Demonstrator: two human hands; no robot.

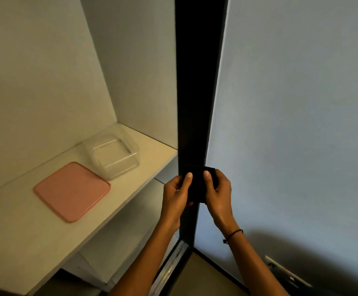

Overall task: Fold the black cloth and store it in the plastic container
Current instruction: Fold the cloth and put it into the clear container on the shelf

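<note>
The black cloth (197, 186) is a small folded bundle held in the air between both hands, right of the shelf's end. My left hand (175, 190) grips its left side with the thumb on top. My right hand (217, 189) grips its right side the same way; a dark band circles that wrist. The cloth is hard to tell apart from the dark frame behind it. The clear plastic container (112, 155) stands open and empty on the white shelf (24, 231), to the left of my hands. Its pink lid (71, 191) lies flat beside it, nearer to me.
A dark vertical frame edge (197, 82) runs down the middle, just behind my hands. A pale wall or door panel (291, 124) fills the right side. Below the shelf is a lower compartment (131, 242) and a metal floor track (171, 265).
</note>
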